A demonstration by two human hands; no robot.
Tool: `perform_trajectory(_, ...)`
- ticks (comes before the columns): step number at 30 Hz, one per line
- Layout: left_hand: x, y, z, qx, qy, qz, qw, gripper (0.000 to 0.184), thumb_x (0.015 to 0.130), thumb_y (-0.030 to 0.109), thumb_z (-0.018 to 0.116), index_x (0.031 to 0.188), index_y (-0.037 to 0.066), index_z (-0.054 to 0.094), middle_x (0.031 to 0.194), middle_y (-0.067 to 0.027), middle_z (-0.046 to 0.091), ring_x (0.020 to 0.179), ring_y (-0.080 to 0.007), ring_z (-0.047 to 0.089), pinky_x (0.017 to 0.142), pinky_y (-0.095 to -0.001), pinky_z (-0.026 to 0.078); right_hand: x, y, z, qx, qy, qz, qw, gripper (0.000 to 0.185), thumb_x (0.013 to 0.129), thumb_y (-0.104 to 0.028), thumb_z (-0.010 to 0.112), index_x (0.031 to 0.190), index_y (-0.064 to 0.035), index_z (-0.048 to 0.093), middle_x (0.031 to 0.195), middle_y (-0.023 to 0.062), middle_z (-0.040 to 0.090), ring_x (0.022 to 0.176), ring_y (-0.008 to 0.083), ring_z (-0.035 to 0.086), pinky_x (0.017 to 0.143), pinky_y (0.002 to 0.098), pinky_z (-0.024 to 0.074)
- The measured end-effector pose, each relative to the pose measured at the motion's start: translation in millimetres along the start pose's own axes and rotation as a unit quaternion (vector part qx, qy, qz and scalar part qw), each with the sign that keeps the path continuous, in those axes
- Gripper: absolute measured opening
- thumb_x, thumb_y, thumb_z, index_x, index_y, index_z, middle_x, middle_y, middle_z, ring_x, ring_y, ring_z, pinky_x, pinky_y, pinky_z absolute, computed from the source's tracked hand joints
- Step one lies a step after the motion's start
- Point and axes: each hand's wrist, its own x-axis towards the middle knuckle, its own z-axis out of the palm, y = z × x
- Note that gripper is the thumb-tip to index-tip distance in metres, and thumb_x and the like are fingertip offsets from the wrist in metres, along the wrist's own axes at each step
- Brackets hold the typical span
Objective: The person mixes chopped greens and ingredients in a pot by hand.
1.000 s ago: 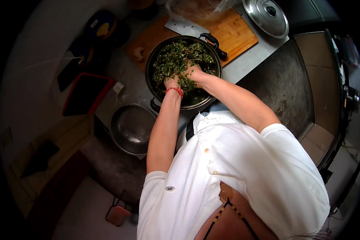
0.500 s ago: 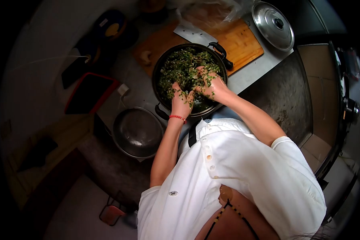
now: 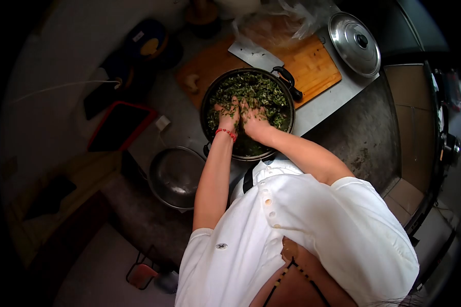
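Chopped greens [image 3: 261,89] cling to left hand [image 3: 228,117] and right hand [image 3: 253,123], each grip loosely spread.

No writing can be read. Three marks show without giving up any letters or numbers. On the white shirt [image 3: 312,215], a small oval badge [image 3: 221,246] carries a dark emblem on a pale ground, too small to make out. On the dark blue container [image 3: 147,31] at the upper left sits a little pale label [image 3: 138,36], its print, if any, lost in blur and shadow. Near that label, on the same container, is a rounded yellow patch [image 3: 149,47] with nothing legible on it.
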Motion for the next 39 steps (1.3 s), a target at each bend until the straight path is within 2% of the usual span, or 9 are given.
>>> perform_trajectory(5, 51.9, -61.6, -23.3, 0.135, 0.019, 0.173, 0.975, 0.061, 0.080, 0.029, 0.043, 0.127, 0.005, 0.012, 0.126, -0.0174, 0.024, 0.112, -0.0296, 0.029, 0.087, -0.0429, 0.028, -10.0, -22.1, 68.6, 0.060, 0.170, 0.096, 0.979, 0.048, 0.069, -0.012, 0.048, 0.116, -0.0066, 0.038, 0.128, 0.0151, 0.023, 0.114, 0.0381, 0.021, 0.081, 0.0612, 0.0227)
perform_trajectory(9, 6.9, -44.6, -25.9, 0.150, -0.020, 0.179, 0.972, 0.061, 0.079, 0.025, 0.047, 0.125, 0.001, 0.014, 0.124, -0.0180, 0.027, 0.108, -0.0280, 0.036, 0.088, -0.0318, 0.031, -47.4, 0.0, 28.5, 0.234, 0.093, 0.024, 0.967, 0.052, 0.065, -0.008, 0.048, 0.116, -0.0125, 0.039, 0.128, 0.0150, 0.023, 0.115, 0.0312, 0.026, 0.090, 0.0413, 0.0271)
perform_trajectory(11, -14.9, -40.7, -31.6, 0.188, -0.023, 0.169, 0.967, 0.062, 0.078, 0.027, 0.048, 0.124, -0.001, 0.017, 0.123, -0.0193, 0.029, 0.107, -0.0278, 0.038, 0.087, -0.0288, 0.032, -64.8, 13.0, 10.2, 0.297, 0.292, -0.012, 0.909, 0.038, 0.066, -0.003, 0.051, 0.104, -0.0073, 0.050, 0.120, 0.0208, 0.033, 0.108, 0.0290, 0.037, 0.087, 0.0355, 0.0329)
perform_trajectory(14, -38.0, -34.4, -26.6, 0.273, 0.066, 0.229, 0.932, 0.058, 0.078, 0.029, 0.047, 0.121, -0.003, 0.025, 0.119, -0.0224, 0.034, 0.104, -0.0299, 0.041, 0.086, -0.0318, 0.033, -48.3, 36.0, -4.4, 0.663, 0.279, 0.059, 0.692, 0.032, 0.073, -0.004, 0.048, 0.105, -0.0021, 0.045, 0.106, 0.0160, 0.046, 0.099, 0.0270, 0.043, 0.083, 0.0328, 0.0358)
perform_trajectory(16, -50.3, -28.5, -18.6, 0.206, 0.091, 0.235, 0.946, 0.058, 0.078, 0.030, 0.047, 0.121, -0.003, 0.025, 0.119, -0.0216, 0.034, 0.104, -0.0310, 0.041, 0.086, -0.0317, 0.033, -48.1, 45.8, -21.5, 0.366, 0.372, 0.057, 0.851, 0.031, 0.077, -0.008, 0.045, 0.107, 0.0001, 0.042, 0.104, 0.0154, 0.047, 0.097, 0.0263, 0.045, 0.084, 0.0302, 0.0347)
perform_trajectory(20, -20.8, -31.6, -16.1, 0.087, 0.116, 0.077, 0.986, 0.060, 0.079, 0.030, 0.046, 0.126, 0.005, 0.017, 0.126, -0.0147, 0.027, 0.113, -0.0262, 0.031, 0.091, -0.0310, 0.027, -4.9, 61.1, -26.1, 0.307, 0.454, 0.070, 0.833, 0.029, 0.074, -0.010, 0.046, 0.101, 0.0024, 0.046, 0.093, 0.0155, 0.052, 0.087, 0.0258, 0.050, 0.076, 0.0297, 0.0402)
perform_trajectory(22, -5.4, -31.1, -21.8, -0.018, 0.116, 0.069, 0.991, 0.059, 0.080, 0.031, 0.044, 0.127, 0.007, 0.016, 0.129, -0.0121, 0.020, 0.117, -0.0252, 0.025, 0.092, -0.0360, 0.024, 34.8, 63.9, -2.3, 0.631, 0.434, 0.010, 0.643, 0.027, 0.074, -0.011, 0.046, 0.098, 0.0028, 0.047, 0.091, 0.0151, 0.053, 0.082, 0.0262, 0.051, 0.072, 0.0300, 0.0414)
perform_trajectory(27, 2.5, 0.4, -30.5, -0.187, 0.063, -0.063, 0.978, 0.058, 0.081, 0.037, 0.039, 0.127, 0.012, 0.016, 0.133, -0.0087, 0.009, 0.121, -0.0276, 0.011, 0.093, -0.0495, 0.017, 76.6, 74.1, -2.4, 0.299, 0.322, 0.072, 0.895, 0.029, 0.077, -0.026, 0.043, 0.085, -0.0002, 0.053, 0.080, 0.0152, 0.055, 0.072, 0.0273, 0.052, 0.063, 0.0332, 0.0429)
perform_trajectory(39, 15.4, -36.2, -20.3, -0.072, 0.051, 0.079, 0.993, 0.063, 0.078, 0.047, 0.041, 0.124, 0.007, 0.025, 0.126, -0.0080, 0.026, 0.111, -0.0218, 0.032, 0.092, -0.0308, 0.024, -9.1, 35.4, -29.7, 0.147, 0.293, -0.060, 0.943, 0.036, 0.074, -0.025, 0.045, 0.107, -0.0099, 0.047, 0.122, 0.0126, 0.033, 0.111, 0.0322, 0.031, 0.094, 0.0406, 0.0217)
